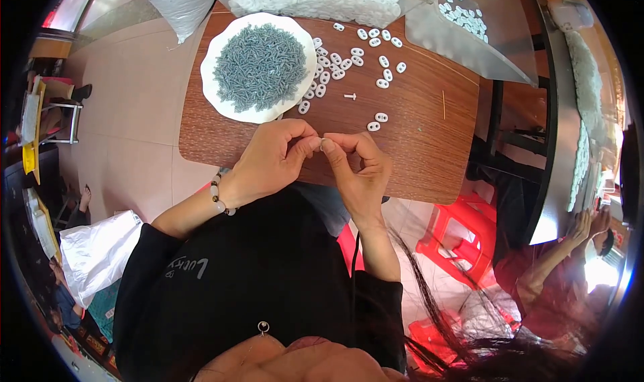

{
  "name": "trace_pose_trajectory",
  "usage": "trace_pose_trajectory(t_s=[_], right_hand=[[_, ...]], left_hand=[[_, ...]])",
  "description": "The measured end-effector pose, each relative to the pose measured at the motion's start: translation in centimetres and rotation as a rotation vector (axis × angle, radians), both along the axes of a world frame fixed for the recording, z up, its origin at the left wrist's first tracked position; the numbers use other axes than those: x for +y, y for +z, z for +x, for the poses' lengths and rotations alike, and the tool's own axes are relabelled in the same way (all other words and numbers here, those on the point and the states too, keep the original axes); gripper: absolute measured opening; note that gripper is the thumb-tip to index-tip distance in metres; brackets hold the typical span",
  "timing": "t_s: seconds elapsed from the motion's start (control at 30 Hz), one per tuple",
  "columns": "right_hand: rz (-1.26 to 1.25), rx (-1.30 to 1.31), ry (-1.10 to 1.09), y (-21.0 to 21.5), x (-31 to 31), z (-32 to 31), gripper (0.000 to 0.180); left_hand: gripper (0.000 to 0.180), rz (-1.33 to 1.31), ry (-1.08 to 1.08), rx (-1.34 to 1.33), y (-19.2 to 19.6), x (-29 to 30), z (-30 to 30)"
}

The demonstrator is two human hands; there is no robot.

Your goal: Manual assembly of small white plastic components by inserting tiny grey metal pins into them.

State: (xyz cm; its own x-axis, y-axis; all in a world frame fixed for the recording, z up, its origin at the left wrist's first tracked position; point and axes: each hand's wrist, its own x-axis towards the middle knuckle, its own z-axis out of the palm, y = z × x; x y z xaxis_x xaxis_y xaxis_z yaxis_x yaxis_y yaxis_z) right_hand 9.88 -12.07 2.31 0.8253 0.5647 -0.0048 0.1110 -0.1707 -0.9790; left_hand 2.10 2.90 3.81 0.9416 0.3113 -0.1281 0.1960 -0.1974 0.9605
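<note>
My left hand [268,155] and my right hand [363,177] meet over the table's near edge. Thumb and fingers of both are closed in a pinch, tip to tip. Between them is something tiny and pale, mostly covered by the fingertips; I cannot make out its kind. Beyond my left hand stands a white scalloped plate [209,90], heaped with small grey-blue screw-like pins [258,67]. To the plate's right lie several white oval two-hole pieces [336,59]. Two of them, one a white oval piece [373,126], lie nearest my right hand. A small white T-shaped pin [350,97] lies alone.
The brown wooden table [422,160] carries a thin stick [443,105] at right. Clear-walled bins [315,0] of white pieces line its far side. A red plastic stool [463,238] stands at right, near another person's hands [589,226]. A white sack [178,6] is at far left.
</note>
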Motion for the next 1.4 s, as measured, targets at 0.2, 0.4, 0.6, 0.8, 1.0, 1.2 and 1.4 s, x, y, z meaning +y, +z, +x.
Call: trace_pose_trajectory(t_s=[0.2, 0.4, 0.6, 0.8, 1.0, 1.2, 1.4], right_hand=[[0.109, 0.189, -0.048, 0.0, 0.1, 0.0, 0.012], [0.104, 0.205, -0.075, -0.1, 0.1, 0.2, 0.012], [0.105, 0.211, -0.076, 0.0, 0.2, 0.2, 0.013], [0.102, 0.160, -0.063, -0.6, 0.1, 0.0, 0.012], [0.098, 0.108, -0.045, -0.6, -0.2, 0.2, 0.010], [0.041, 0.028, -0.049, -0.1, -0.1, 0.0, 0.009], [0.031, 0.075, -0.054, -0.3, -0.1, 0.0, 0.010]], left_hand=[[0.021, -0.072, -0.027, -0.003, 0.0, 0.5, 0.1], [0.032, -0.218, -0.003, -0.025, 0.1, 0.5, 0.2], [0.029, -0.257, 0.003, 0.038, -0.2, 0.5, 0.2], [0.018, -0.200, 0.033, 0.057, -0.6, 0.3, 0.2], [0.010, 0.014, 0.012, -0.042, 0.1, 0.2, 0.5], [0.008, 0.042, 0.006, -0.069, 0.0, -0.1, 0.5], [0.009, 0.018, -0.013, -0.031, -0.4, 0.1, 0.4]])
